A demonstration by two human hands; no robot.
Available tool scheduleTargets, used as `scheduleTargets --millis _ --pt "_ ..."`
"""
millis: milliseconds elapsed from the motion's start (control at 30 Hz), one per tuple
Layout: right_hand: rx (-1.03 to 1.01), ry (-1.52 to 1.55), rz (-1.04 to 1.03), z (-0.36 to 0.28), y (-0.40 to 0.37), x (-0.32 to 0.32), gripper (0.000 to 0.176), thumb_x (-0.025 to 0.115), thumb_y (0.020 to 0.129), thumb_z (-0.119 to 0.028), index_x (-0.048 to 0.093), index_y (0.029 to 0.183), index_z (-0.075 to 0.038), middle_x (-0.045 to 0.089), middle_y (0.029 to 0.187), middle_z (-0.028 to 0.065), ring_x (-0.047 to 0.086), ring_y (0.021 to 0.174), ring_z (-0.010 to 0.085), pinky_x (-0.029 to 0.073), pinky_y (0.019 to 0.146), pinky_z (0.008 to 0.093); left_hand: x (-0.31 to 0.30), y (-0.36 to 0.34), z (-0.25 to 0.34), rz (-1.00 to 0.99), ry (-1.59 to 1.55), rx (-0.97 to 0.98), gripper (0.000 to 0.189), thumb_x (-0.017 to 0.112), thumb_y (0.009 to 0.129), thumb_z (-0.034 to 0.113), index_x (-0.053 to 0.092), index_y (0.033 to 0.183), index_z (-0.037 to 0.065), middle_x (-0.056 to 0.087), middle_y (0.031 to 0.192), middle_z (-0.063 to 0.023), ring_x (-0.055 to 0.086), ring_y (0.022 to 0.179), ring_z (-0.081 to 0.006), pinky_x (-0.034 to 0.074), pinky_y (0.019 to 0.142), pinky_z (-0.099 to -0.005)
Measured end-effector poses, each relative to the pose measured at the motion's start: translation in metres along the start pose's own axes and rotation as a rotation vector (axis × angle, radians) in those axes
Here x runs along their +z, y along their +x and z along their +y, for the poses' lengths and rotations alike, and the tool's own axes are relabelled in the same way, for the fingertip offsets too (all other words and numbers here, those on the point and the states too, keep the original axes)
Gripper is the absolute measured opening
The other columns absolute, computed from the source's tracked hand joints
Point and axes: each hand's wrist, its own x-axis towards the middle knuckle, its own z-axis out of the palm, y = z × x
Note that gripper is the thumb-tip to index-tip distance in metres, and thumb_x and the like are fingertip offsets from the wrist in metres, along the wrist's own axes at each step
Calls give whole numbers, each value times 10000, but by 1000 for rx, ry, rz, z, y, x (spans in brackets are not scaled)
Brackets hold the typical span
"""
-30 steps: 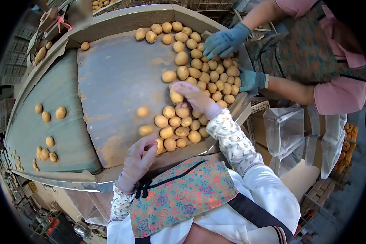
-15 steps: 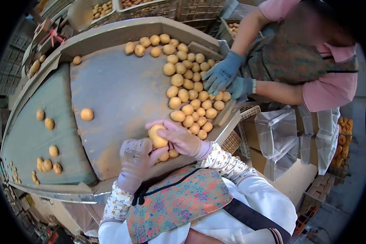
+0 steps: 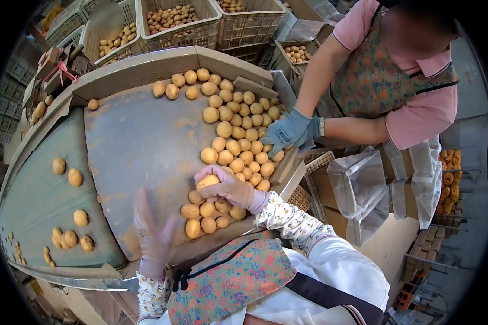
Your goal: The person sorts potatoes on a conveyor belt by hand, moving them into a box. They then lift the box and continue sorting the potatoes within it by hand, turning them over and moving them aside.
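Observation:
In the head view my right hand (image 3: 231,190), in a pale purple glove, is closed around a yellow-brown potato (image 3: 207,182). Beneath and beside it lie more potatoes (image 3: 192,228), near the front edge of the sorting table. Smeared by motion, my left hand (image 3: 156,233) is raised at the left over the grey table surface (image 3: 141,135). Its fingers and thumb look spread, and it holds nothing I can see. A larger group of potatoes (image 3: 237,147) covers the table's right side, beyond my right hand.
A co-worker's blue-gloved hands (image 3: 287,130) touch potatoes at the table's right edge. On the left, a green conveyor belt (image 3: 38,200) carries scattered potatoes. Crates (image 3: 180,35) full of potatoes stand behind the raised rim (image 3: 138,72). Plastic-lined boxes (image 3: 358,187) stand at right.
My left hand has come away from the potato and moved left, its fingers spreading. My right hand keeps a potato. More potatoes show by the front edge; the co-worker's hands have shifted.

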Motion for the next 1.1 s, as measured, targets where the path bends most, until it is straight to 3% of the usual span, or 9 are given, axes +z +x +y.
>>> scheduleTargets --millis 100,167,300,367,633,767,867,967,1100 --pt "172 -40 -19 -11 -4 28 302 603 1015 -336 556 1198 -101 617 1009 3 640 809 77 533 651 217 11 -9 22 -157 -262 -36 790 791 804 233 408 1442 -32 622 1280 -220 643 1116 -376 528 924 -427" --pt "-240 -238 -62 57 20 38 321 555 1025 -397 544 1167 -109 597 995 -5 644 849 89 524 616 246 19 -10 25 -226 -145 -1 832 813 787 295 414 1433 -47 632 1246 -238 664 1067 -384 541 894 -433" --pt "-255 -539 -24 58 12 42 273 507 1040 -311 565 1152 -69 619 1045 65 645 979 188 535 756 323 17 -12 11 -354 -137 -48 913 817 775 406 397 1440 -58 689 1006 -201 687 853 -374 539 777 -454" --pt "-637 -989 23 58 8 34 266 499 1035 -266 573 1168 -48 634 1039 113 643 1014 242 531 817 354 18 -17 12 -348 -193 -75 882 805 793 391 402 1434 -63 684 1041 -203 682 883 -373 534 772 -456" --pt "-78 -445 152 20 2 29 318 583 956 -218 594 1187 0 661 928 168 660 887 282 528 774 357 19 -17 4 -357 -231 -28 766 823 767 334 491 1386 29 657 1118 -192 639 984 -388 508 834 -468" --pt "-558 -1367 704 -3 13 -41 496 644 916 -368 575 1303 -67 590 1259 214 598 1058 335 473 880 462 11 -22 1 -359 -202 -207 608 824 757 293 561 1250 53 654 1096 -187 634 973 -389 504 863 -464" --pt "-377 -1563 621 47 -11 -25 698 678 861 -448 488 1436 -101 318 1531 285 358 1398 426 273 1112 621 16 -29 -10 -303 -232 -249 595 793 779 225 540 1288 49 635 1134 -193 617 1024 -387 493 915 -457" --pt "-546 -1371 119 56 -38 -5 722 699 835 -453 492 1430 -100 343 1542 258 332 1437 425 250 1152 604 20 -21 -5 -262 -73 -90 612 763 802 179 517 1348 58 610 1198 -198 591 1088 -391 484 929 -461" --pt "-279 -1240 409 26 -48 -24 280 700 836 -324 665 965 -78 661 970 147 634 966 345 492 875 436 10 -16 -6 -314 -46 -77 600 694 844 102 497 1408 46 579 1263 -195 564 1149 -383 465 998 -449"
